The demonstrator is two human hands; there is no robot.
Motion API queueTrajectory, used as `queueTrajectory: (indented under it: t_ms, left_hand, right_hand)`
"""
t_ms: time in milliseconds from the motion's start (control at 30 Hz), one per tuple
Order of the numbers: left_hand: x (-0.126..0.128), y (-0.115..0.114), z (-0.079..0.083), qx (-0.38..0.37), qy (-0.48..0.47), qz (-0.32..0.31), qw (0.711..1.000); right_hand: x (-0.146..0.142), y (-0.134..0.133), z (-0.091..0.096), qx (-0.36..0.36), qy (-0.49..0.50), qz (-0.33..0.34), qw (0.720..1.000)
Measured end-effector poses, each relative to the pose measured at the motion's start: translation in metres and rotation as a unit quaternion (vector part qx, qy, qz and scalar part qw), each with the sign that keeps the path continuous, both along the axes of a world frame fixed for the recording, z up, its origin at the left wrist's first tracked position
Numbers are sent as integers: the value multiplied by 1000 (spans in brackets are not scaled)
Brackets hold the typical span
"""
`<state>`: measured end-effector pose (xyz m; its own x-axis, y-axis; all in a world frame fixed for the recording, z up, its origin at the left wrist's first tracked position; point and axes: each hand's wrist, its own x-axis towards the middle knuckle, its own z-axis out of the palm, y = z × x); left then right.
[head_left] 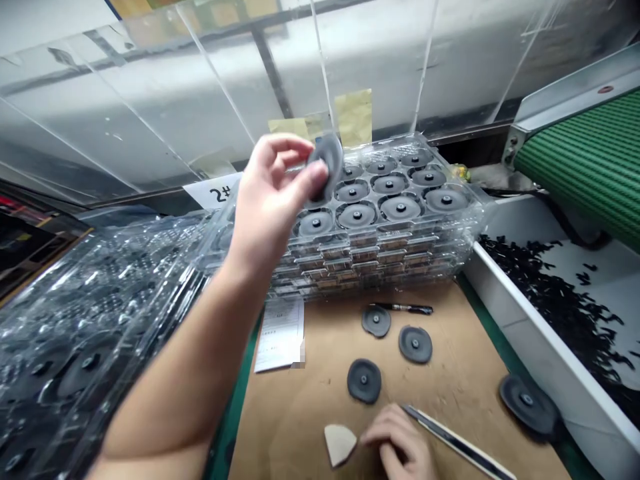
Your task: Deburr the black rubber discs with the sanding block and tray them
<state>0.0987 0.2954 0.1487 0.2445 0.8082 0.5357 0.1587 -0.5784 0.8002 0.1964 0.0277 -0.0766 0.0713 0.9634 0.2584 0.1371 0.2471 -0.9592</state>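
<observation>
The right hand (pixel 397 440) lies loosely curled on brown paper (pixel 295 427), between a pale wedge-shaped scrap (pixel 340 443) and a steel rule (pixel 453 440); whether it grips anything cannot be told. Just beyond it lie three dark rubber discs (pixel 364 381) and a pen (pixel 403 308). Further up, the raised left hand (pixel 270 193) pinches a matching rubber disc (pixel 326 167) between thumb and fingertips, in front of a stack of clear plastic trays (pixel 380 267) holding rows of the same discs (pixel 357 215).
</observation>
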Motion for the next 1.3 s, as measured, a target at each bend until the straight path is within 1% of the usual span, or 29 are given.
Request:
queueTrajectory:
  t_ms: [33,100,133,167,200,267,300,333,400,467,533,600,667,767,867,933,1000,1067,1133,1233,1300]
  left_hand:
    - [-2,-39,-10,-23,-27,-21,999]
    - [-9,-112,-39,-93,-45,-53,993]
    - [-12,-143,-57,-143,-35,-56,988]
    - [-17,-171,-75,-186,-20,-46,981]
    - [-22,-193,-92,-212,2,-30,977]
    - [-32,-228,-118,-241,34,17,970]
    - [-37,-241,-127,-256,39,36,965]
    - [-42,-252,-132,-275,36,49,959]
    - [-53,-269,-134,-335,0,57,941]
    - [-64,-282,-130,-397,-70,40,914]
    - [-76,-292,-127,-436,-147,16,888]
    - [-89,-297,-128,-465,-194,-9,864]
    - [-101,-300,-132,-511,-214,-47,831]
    - [-114,-303,-135,-569,-231,-160,773]
    - [-118,-300,-129,-593,-235,-285,715]
    - [-119,-294,-123,-617,-231,-350,666]
    - [-118,-287,-121,-642,-227,-391,619]
    - [-117,-282,-127,-662,-228,-416,580]
    - [-116,-284,-139,-684,-253,-429,533]
    - [-113,-294,-162,-712,-324,-430,452]
    - [-112,-300,-174,-723,-360,-422,412]
  right_hand:
    - [3,1,12,-13,24,-23,999]
    - [6,1,39,-54,93,-89,990]
    - [7,0,51,-73,128,-106,983]
    - [7,-1,62,-92,153,-109,978]
    - [6,-3,71,-114,164,-94,975]
    - [1,-8,80,-168,149,-41,974]
    - [-2,-11,81,-194,133,-16,972]
    - [-5,-13,81,-215,117,5,970]
    - [-10,-17,77,-240,107,34,964]
    - [-14,-19,75,-246,123,39,961]
    - [-16,-21,77,-248,140,38,958]
    - [-17,-25,86,-243,145,40,958]
    - [-18,-30,98,-227,138,53,963]
    - [-22,-35,119,-189,107,86,972]
    - [-29,-35,134,-168,67,133,974]
    - [-33,-30,138,-183,36,176,967]
    - [-37,-23,139,-197,-5,237,951]
    - [-39,-15,137,-188,-51,299,934]
    - [-41,-8,132,-166,-92,339,921]
    - [-43,0,122,-141,-130,358,914]
    - [-45,2,114,-144,-140,363,910]
